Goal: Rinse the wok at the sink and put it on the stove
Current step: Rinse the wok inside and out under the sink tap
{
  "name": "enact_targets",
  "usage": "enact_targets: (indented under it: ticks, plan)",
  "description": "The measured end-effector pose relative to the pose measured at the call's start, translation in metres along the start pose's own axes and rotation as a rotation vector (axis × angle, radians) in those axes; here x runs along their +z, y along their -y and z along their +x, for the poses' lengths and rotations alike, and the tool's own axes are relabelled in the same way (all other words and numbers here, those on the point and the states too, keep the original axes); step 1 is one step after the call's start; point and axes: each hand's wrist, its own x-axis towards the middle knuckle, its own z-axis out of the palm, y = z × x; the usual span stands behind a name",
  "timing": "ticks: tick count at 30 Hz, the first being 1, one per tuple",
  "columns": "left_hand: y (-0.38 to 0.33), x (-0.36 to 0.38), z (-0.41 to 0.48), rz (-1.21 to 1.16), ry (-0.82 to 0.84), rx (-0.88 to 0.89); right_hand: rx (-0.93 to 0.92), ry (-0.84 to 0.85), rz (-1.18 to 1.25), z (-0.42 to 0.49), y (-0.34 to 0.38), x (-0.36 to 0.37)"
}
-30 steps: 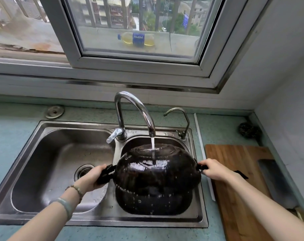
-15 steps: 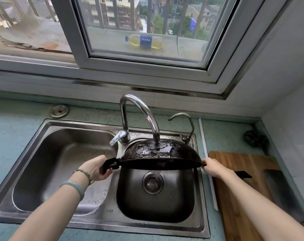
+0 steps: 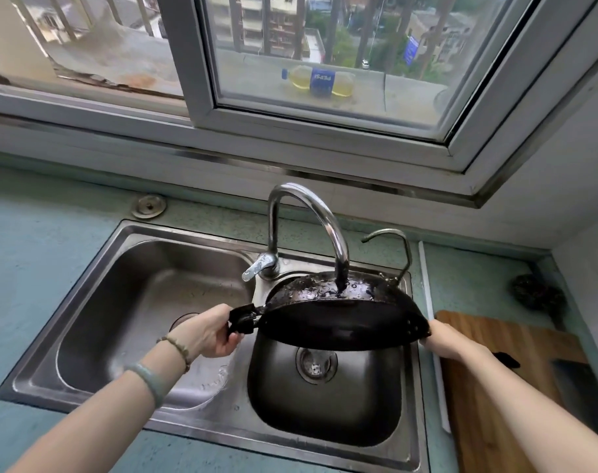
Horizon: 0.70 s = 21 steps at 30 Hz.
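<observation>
Gripping both handles, left hand (image 3: pixel 209 332) and right hand (image 3: pixel 442 339) hold the wok (image 3: pixel 338 319) level between them, over the right basin (image 3: pixel 325 404).

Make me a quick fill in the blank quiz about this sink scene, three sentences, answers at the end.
1. The wok is held over the ____ basin of the sink.
2. The left hand grips the wok's ____.
3. The board right of the sink, under the right hand, is made of ____.

Answers: right; handle; wood
</observation>
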Motion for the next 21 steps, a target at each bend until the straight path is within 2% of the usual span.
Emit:
enact_targets:
  ticks: [9, 12, 21]
  plan:
    - [-0.004, -0.005, 0.022, -0.067, -0.049, 0.052, -0.016, -0.013, 0.050, -0.017, 0.004, 0.005]
    - [0.002, -0.010, 0.025, -0.096, -0.008, 0.024, -0.022, 0.002, 0.070, -0.018, 0.008, 0.008]
    - [0.026, -0.022, 0.025, -0.219, 0.070, 0.040, -0.076, -0.092, -0.126, -0.008, 0.019, -0.004]
